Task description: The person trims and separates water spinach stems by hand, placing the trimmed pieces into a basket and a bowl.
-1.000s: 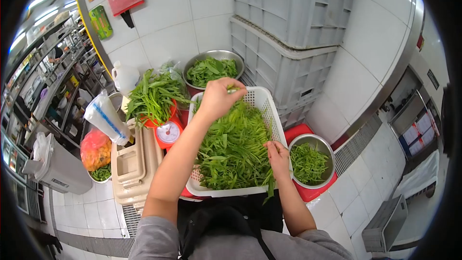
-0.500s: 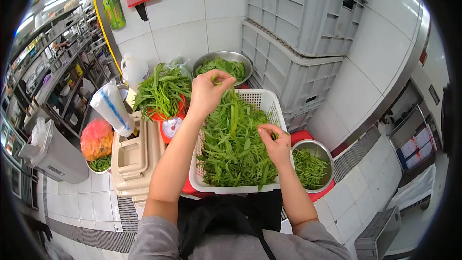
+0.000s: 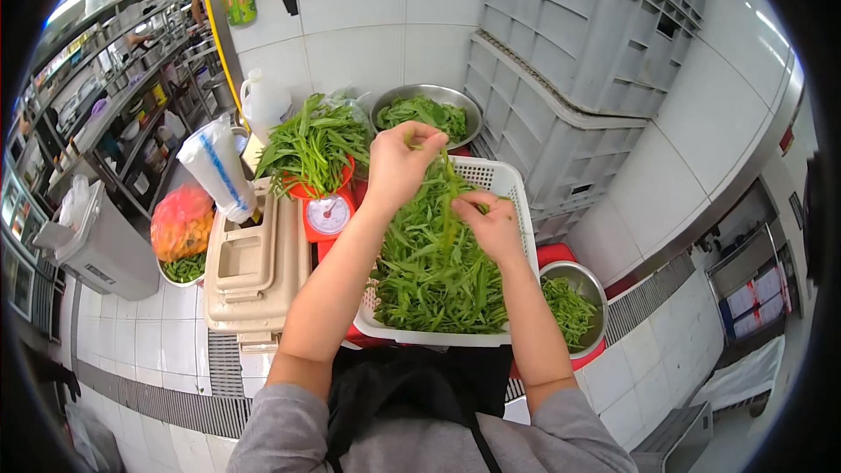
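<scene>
Over the white plastic basket point(image 3: 528, 250), my left hand point(image 3: 405, 165) is closed in a pinch on the upper end of a water spinach stem point(image 3: 449, 177). My right hand point(image 3: 492, 226) pinches lower on the same stem, thumb and forefinger together. Loose water spinach point(image 3: 434, 285) heaps up in the basket below both hands. Behind the basket, a steel bowl point(image 3: 477, 109) contains leafy pieces. To the right, another steel bowl point(image 3: 600, 298) contains cut green stems. Left of my left hand, a bunch of water spinach point(image 3: 317, 153) lies on a red scale point(image 3: 349, 210).
Beige lidded boxes point(image 3: 254, 298) stand at the left, with a roll of plastic bags point(image 3: 215, 171) on top. A red bag point(image 3: 181, 226) sits beyond them. Stacked grey crates point(image 3: 561, 79) rise at the back right. A grey bin point(image 3: 109, 250) stands on the tiled floor.
My right hand has moved up and inward, from the basket's right side to the stem beneath my left hand. The view has shifted slightly; my left hand still pinches.
</scene>
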### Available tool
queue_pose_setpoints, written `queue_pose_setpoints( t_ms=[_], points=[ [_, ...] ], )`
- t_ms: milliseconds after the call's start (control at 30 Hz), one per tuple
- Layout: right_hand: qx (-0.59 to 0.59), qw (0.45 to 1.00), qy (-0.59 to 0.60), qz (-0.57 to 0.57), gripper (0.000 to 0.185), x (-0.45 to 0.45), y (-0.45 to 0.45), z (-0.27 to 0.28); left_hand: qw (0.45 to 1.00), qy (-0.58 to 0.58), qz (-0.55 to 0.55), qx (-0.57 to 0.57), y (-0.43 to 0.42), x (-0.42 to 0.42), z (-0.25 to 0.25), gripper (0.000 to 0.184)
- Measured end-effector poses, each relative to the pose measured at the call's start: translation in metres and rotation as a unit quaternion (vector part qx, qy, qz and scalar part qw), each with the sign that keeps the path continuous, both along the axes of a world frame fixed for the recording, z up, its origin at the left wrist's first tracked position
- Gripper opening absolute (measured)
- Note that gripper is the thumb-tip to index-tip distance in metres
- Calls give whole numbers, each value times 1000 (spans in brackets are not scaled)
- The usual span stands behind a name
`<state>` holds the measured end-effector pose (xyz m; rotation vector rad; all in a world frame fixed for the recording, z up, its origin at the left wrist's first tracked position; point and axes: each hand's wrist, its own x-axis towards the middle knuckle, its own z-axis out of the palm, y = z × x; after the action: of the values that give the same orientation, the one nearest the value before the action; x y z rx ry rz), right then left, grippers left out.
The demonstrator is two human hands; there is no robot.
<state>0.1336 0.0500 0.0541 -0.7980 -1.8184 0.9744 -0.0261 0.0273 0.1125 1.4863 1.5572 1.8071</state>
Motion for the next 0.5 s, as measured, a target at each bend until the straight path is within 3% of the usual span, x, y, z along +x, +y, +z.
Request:
queue_pose_setpoints(
  t_ms=[100,167,200,267,367,400,500],
  points=[
    [55,995,78,-23,12,-3,0,-9,969,-244,-34,-2,6,-8,-22,10],
    [100,986,124,-45,11,-6,-2,-20,923,-382,0,33,11,-28,-39,9],
    [17,987,153,-46,12,-4,-6,-23,892,-448,17,51,11,-41,-51,10],
    [-144,967,205,-48,13,0,-8,-24,896,-445,-7,14,11,-65,-76,10],
    [-227,952,205,-4,16,0,10,-25,856,-515,-5,-40,-2,-54,-75,10],
    [-247,948,201,14,17,-3,15,-23,846,-526,-63,-49,-5,-53,-81,10],
    [-255,955,150,4,17,-20,19,-18,905,-377,-136,-145,-6,-49,-98,18]
  ],
)
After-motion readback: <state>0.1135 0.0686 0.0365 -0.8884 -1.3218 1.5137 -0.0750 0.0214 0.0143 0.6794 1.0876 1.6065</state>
